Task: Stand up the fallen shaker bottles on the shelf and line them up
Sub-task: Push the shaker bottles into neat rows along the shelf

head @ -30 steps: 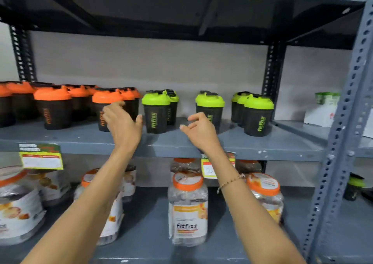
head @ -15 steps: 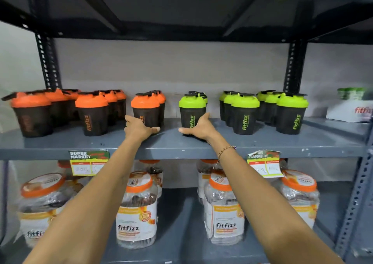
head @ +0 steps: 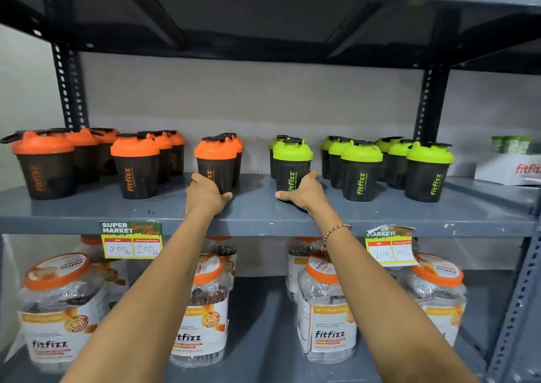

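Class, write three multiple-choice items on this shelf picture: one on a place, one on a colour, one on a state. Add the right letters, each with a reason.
1. Where do the price tags hang?
A. On the front edge of the shaker shelf
B. On the back wall
C. On the jar lids

2. What lid colour has the shaker at the left hand?
A. Green
B. Orange
C. White

3. How do the shakers on the shelf stand?
A. All in view upright
B. Most on their sides
C. Stacked upside down

Answers: 1 A, the price tags are fixed to the edge of the shaker shelf. 2 B, the left hand holds the base of the orange-lidded shaker; the right hand holds the green-lidded shaker. 3 A, every lid points up.
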Demonstrator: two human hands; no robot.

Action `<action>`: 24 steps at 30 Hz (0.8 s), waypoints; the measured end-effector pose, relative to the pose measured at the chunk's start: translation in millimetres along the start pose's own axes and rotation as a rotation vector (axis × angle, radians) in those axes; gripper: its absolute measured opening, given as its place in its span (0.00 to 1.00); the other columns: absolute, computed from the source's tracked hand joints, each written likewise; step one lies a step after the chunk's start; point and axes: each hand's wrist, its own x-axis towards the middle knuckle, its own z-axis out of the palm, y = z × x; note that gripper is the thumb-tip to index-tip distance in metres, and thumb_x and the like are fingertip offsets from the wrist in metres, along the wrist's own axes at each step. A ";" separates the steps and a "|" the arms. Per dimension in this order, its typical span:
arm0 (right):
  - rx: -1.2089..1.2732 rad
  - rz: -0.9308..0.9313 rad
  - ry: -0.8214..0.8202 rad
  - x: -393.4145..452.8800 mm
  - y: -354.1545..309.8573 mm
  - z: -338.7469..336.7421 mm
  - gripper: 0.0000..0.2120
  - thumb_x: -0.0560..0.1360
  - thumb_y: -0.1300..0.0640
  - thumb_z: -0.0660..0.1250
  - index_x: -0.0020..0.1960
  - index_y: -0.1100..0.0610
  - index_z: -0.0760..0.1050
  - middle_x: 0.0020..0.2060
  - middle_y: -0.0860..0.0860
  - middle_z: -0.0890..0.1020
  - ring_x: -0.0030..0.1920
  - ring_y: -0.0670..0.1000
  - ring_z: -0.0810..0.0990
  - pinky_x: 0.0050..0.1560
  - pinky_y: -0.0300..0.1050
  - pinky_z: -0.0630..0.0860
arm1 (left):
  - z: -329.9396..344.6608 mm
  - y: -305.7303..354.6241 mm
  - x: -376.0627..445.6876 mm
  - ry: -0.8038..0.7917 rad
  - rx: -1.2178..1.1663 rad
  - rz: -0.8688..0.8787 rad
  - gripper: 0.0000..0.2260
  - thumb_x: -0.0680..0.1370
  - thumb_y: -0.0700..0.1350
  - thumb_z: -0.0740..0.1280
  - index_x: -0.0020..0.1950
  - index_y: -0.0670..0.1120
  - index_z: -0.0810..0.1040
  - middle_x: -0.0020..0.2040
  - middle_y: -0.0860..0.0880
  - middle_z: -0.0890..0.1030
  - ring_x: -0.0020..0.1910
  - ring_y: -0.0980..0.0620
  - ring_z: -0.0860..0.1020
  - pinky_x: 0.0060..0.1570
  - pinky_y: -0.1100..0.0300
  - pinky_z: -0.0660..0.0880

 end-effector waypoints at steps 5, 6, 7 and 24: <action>-0.022 -0.006 0.042 -2.3 -1.2 -1.6 0.42 0.62 0.51 0.79 0.66 0.65 0.60 0.65 0.61 0.71 0.65 0.61 0.72 0.63 0.54 0.72 | -0.4 -0.4 -1.0 -0.002 0.019 0.003 0.33 0.73 0.49 0.72 0.68 0.37 0.58 0.67 0.36 0.70 0.66 0.37 0.69 0.64 0.43 0.70; -0.019 -0.010 0.041 -2.2 -1.1 -1.8 0.41 0.62 0.52 0.79 0.66 0.65 0.61 0.64 0.61 0.72 0.64 0.60 0.72 0.63 0.54 0.73 | -0.8 -0.6 -1.6 -0.002 0.019 0.002 0.33 0.73 0.49 0.72 0.68 0.37 0.58 0.67 0.36 0.70 0.66 0.37 0.69 0.63 0.43 0.70; -0.017 -0.012 0.037 -2.5 -1.2 -2.0 0.41 0.62 0.52 0.79 0.65 0.66 0.62 0.64 0.61 0.73 0.64 0.60 0.73 0.63 0.54 0.73 | -1.3 -0.7 -2.2 -0.003 0.018 0.001 0.33 0.73 0.49 0.72 0.68 0.37 0.58 0.66 0.36 0.70 0.66 0.37 0.69 0.63 0.44 0.70; -0.164 0.049 0.106 -34.3 -13.1 -10.4 0.49 0.62 0.45 0.78 0.68 0.68 0.56 0.68 0.63 0.64 0.68 0.63 0.65 0.67 0.56 0.66 | -27.4 -12.6 -1.3 -0.127 -0.025 0.049 0.37 0.70 0.48 0.75 0.68 0.35 0.57 0.66 0.37 0.70 0.64 0.39 0.71 0.58 0.50 0.70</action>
